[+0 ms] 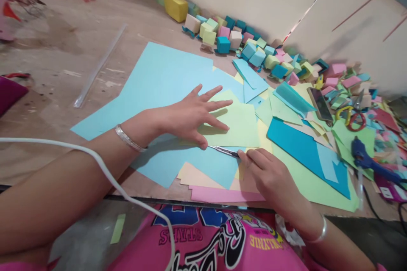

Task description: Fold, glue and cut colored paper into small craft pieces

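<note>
By light-green sheet (243, 125): cutter (224, 150) crosswise, tip pointing left

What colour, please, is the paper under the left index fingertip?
The paper is pale green; head view.

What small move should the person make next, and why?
I'd probably ease the left hand slightly back: it is spread over the pale green paper sheet, and its thumb sits very near the tip of the slim silver metal tool in the right hand.
</note>
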Demonstrator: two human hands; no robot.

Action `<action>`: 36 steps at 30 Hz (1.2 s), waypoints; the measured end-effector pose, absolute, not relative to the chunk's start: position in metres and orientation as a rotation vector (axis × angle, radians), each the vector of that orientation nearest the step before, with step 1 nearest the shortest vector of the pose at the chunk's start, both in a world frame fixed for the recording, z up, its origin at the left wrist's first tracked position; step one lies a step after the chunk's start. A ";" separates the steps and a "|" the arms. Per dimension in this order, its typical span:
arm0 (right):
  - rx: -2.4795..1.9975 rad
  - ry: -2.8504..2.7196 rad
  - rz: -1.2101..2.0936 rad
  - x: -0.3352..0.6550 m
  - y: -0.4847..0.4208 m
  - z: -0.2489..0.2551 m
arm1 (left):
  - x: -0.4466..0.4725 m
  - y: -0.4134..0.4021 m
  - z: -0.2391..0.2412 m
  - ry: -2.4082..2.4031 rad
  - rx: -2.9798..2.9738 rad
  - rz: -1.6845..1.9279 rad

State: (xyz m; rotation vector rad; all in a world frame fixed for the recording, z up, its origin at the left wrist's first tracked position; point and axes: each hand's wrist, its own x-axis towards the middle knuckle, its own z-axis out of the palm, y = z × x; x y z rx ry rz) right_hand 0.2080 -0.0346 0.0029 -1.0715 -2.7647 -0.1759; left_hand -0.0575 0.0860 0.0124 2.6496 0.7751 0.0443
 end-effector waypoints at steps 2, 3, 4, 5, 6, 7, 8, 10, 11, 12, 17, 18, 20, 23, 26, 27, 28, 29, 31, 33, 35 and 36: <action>-1.069 -2.761 -0.189 0.209 -0.035 0.003 | -0.063 0.087 0.018 0.770 2.651 0.038; -1.064 -2.759 -0.198 0.209 -0.035 0.003 | -0.066 0.088 0.019 0.781 2.634 0.000; -1.057 -2.755 -0.209 0.210 -0.035 0.002 | -0.070 0.090 0.020 0.802 2.609 -0.051; -1.047 -2.755 -0.219 0.210 -0.035 0.002 | -0.073 0.091 0.020 0.832 2.579 -0.104; -1.038 -2.756 -0.227 0.210 -0.035 0.002 | -0.076 0.092 0.020 0.863 2.549 -0.148; -1.031 -2.757 -0.230 0.211 -0.034 0.002 | -0.078 0.093 0.019 0.891 2.524 -0.180; -1.026 -2.759 -0.229 0.211 -0.034 0.002 | -0.079 0.094 0.018 0.912 2.505 -0.198; -1.010 -2.764 -0.220 0.211 -0.033 0.002 | -0.079 0.094 0.017 0.937 2.490 -0.199; -0.999 -2.765 -0.217 0.210 -0.033 0.002 | -0.078 0.093 0.017 0.947 2.489 -0.193; -0.986 -2.766 -0.215 0.210 -0.033 0.002 | -0.077 0.092 0.017 0.957 2.489 -0.189; -0.948 -2.796 -0.209 0.206 -0.031 0.000 | -0.073 0.089 0.021 0.996 2.481 -0.229; -0.945 -2.801 -0.206 0.205 -0.031 0.000 | -0.073 0.088 0.022 1.003 2.480 -0.238; -0.936 -2.807 -0.198 0.203 -0.031 0.000 | -0.073 0.088 0.022 1.011 2.475 -0.239; -0.916 -2.814 -0.199 0.201 -0.031 -0.001 | -0.073 0.088 0.022 1.018 2.466 -0.226; -0.901 -2.843 -0.204 0.198 -0.031 -0.002 | -0.073 0.088 0.021 1.025 2.465 -0.224; -0.893 -2.852 -0.201 0.196 -0.031 -0.002 | -0.073 0.088 0.020 1.028 2.464 -0.219; -0.881 -2.859 -0.196 0.195 -0.031 -0.002 | -0.073 0.087 0.020 1.029 2.461 -0.213; -0.868 -2.863 -0.191 0.193 -0.031 -0.002 | -0.073 0.087 0.020 1.030 2.458 -0.209; -0.843 -2.867 -0.190 0.189 -0.030 -0.001 | -0.073 0.087 0.019 1.029 2.450 -0.206; -0.826 -2.869 -0.203 0.186 -0.029 0.001 | -0.073 0.087 0.019 1.029 2.441 -0.204; -0.814 -2.870 -0.221 0.184 -0.029 0.002 | -0.074 0.087 0.020 1.030 2.430 -0.201; -0.809 -2.872 -0.226 0.184 -0.028 0.002 | -0.074 0.087 0.020 1.029 2.429 -0.203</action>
